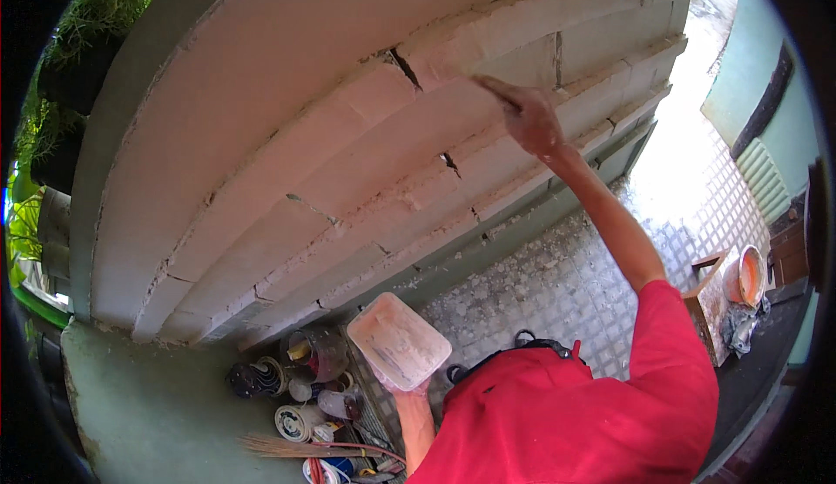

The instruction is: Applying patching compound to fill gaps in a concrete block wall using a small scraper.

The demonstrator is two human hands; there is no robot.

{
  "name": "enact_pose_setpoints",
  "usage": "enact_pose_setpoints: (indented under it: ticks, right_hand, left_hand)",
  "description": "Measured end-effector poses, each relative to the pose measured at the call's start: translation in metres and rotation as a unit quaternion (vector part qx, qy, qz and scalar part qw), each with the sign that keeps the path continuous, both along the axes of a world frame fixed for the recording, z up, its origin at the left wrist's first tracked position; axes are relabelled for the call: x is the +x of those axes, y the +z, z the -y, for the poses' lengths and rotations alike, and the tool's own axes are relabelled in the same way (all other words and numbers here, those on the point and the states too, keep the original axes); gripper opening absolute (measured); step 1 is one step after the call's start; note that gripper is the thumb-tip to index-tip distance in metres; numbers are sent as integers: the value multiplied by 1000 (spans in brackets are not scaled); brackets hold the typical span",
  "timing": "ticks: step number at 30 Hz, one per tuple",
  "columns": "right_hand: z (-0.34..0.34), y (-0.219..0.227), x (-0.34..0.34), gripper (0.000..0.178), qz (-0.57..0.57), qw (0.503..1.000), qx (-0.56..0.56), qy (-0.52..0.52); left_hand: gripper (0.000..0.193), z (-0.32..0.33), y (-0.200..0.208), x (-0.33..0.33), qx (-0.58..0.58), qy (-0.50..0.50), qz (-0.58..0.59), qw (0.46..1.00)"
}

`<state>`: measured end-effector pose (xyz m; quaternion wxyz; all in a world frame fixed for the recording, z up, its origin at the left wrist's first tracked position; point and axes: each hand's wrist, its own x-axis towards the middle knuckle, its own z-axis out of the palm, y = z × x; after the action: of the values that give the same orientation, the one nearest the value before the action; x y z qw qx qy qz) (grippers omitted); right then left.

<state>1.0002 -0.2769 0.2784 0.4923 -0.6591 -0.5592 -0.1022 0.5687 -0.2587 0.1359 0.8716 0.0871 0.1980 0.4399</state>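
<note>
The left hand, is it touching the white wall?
No, the left hand holds a plaster-smeared tray away from the wall; only the right hand reaches the wall.

Red short-sleeved shirt [557,414], sleeve ending above the right elbow. Both forearms bare, no gloves. Black strap [522,349] at the collar.

This is a building job outside a house. A white block wall [366,162] is being patched, and the tiled floor [557,284] is splashed with plaster. Cans and tubs [305,379] sit below, with green plants [96,13] nearby.
</note>
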Motion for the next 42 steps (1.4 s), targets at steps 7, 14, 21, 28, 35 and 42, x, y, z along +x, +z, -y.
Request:
enact_pose_setpoints:
  ticks: [7, 14, 21, 28, 35, 42]
  right_hand:
    - [-12, 4, 24, 35, -207, 966, 64, -143]
    - [-55, 16, -46, 32, -115, 967, 177, -141]
    - [-62, -1, -50, 20, -170, 973, 106, -113]
    - [-47, 21, -27, 25, -76, 946, 162, -270]
    - [-63, -2, -60, 40, -32, 977, 151, -150]
    - [-48, 7, -28, 41, -88, 940, 122, -306]
  left_hand:
    - [53, -1, -5, -2, 18, -12, -13, 1000]
    - [55, -6, -8, -12, 47, -13, -35, 998]
    - [54, -15, 13, -11, 16, -36, 3, 999]
    - [51, -9, 4, -20, 33, 7, -77, 996]
    - [54, -2, 9, -26, -40, 15, -23, 999]
    - [55, -2, 13, -15, 33, 2, -54, 998]
